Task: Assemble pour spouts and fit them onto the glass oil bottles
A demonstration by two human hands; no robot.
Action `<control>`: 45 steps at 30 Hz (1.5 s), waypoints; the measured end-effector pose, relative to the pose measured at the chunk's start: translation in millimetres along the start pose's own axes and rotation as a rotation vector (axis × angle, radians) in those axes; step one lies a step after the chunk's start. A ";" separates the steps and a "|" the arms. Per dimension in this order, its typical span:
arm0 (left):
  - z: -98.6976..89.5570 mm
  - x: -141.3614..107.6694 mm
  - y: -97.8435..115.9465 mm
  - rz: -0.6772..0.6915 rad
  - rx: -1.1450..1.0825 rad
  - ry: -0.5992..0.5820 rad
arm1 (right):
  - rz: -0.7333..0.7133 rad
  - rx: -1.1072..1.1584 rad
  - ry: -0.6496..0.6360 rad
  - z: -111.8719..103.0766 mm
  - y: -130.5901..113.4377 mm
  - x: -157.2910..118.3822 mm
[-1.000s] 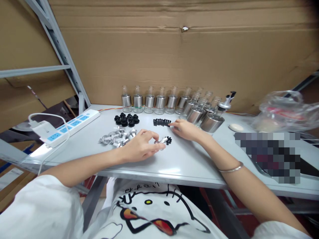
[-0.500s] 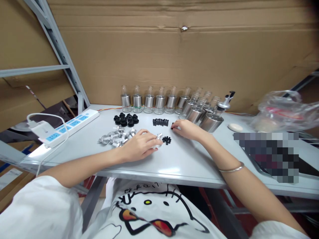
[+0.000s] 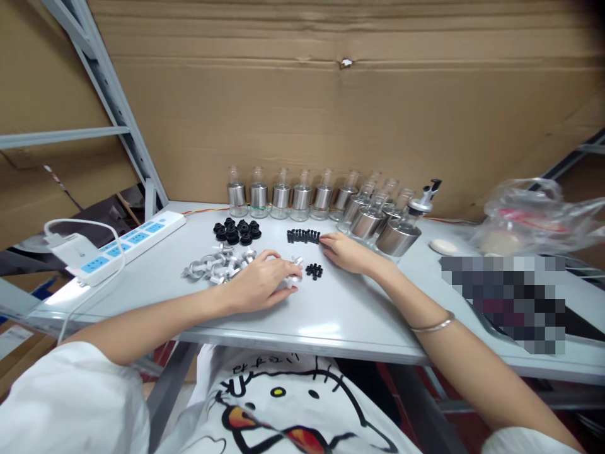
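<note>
My left hand (image 3: 269, 282) is closed around a grey-and-white pourer spout (image 3: 293, 280), low over the table. Beside that wrist lies a pile of similar grey spouts (image 3: 220, 265). My right hand (image 3: 347, 252) has its fingertips together at the right end of a row of small black plastic pieces (image 3: 302, 236); the end piece is at the fingertips, partly hidden. Between the hands is a cluster of tiny black caps (image 3: 314, 271). Black ribbed stoppers (image 3: 237, 231) stand in a group farther left.
Glass bottles with steel sleeves (image 3: 302, 194) line the back; one at the right carries a pourer (image 3: 422, 200). To the left lies a white power strip (image 3: 127, 249) with a plugged-in charger. A white oval object (image 3: 443, 246), a plastic bag (image 3: 534, 214) and a blurred-out item are on the right.
My right hand has moved slightly left, bringing a small black piece to the end of the row. My left hand, still on the spout, has shifted a little left of the caps.
</note>
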State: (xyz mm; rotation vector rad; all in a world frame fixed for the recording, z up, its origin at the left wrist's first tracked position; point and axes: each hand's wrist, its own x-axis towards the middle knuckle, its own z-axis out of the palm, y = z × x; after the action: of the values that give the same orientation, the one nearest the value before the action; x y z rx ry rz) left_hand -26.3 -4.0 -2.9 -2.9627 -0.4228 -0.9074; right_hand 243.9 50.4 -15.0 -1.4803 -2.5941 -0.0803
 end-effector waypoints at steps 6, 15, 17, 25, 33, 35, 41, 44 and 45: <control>0.1 -0.4 -0.2 -0.012 -0.007 -0.011 | -0.071 0.315 -0.030 -26.0 -12.7 -4.9; -1.1 0.5 1.1 0.012 0.019 0.014 | -0.078 0.558 -0.166 -34.9 -26.9 -5.2; -1.0 0.4 0.9 0.015 0.022 0.018 | -0.061 0.534 -0.159 -32.3 -27.0 -4.3; -0.5 -0.1 0.3 0.015 0.008 -0.019 | -0.044 0.319 -0.063 -23.7 -23.2 -0.3; -1.4 0.6 1.9 0.014 0.002 -0.010 | -0.016 0.267 -0.030 -23.8 -22.0 -1.6; -1.9 0.6 2.8 0.005 -0.001 -0.004 | -0.048 0.265 -0.041 -23.5 -21.6 -1.9; -2.4 0.8 3.6 -0.019 -0.012 0.001 | 0.049 0.717 0.096 -25.8 -29.8 -3.1; -1.2 0.5 2.5 -0.027 -0.021 -0.013 | 0.041 1.088 0.084 -32.8 -39.8 -4.8; -0.7 0.4 2.0 -0.025 -0.022 -0.015 | 0.038 1.157 0.077 -35.2 -43.1 -5.2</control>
State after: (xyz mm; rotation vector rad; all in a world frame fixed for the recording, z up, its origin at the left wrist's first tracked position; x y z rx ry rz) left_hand -25.9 -5.9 -2.0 -2.9923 -0.4550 -0.8985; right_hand 213.2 19.7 20.1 -0.9915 -1.8693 1.1159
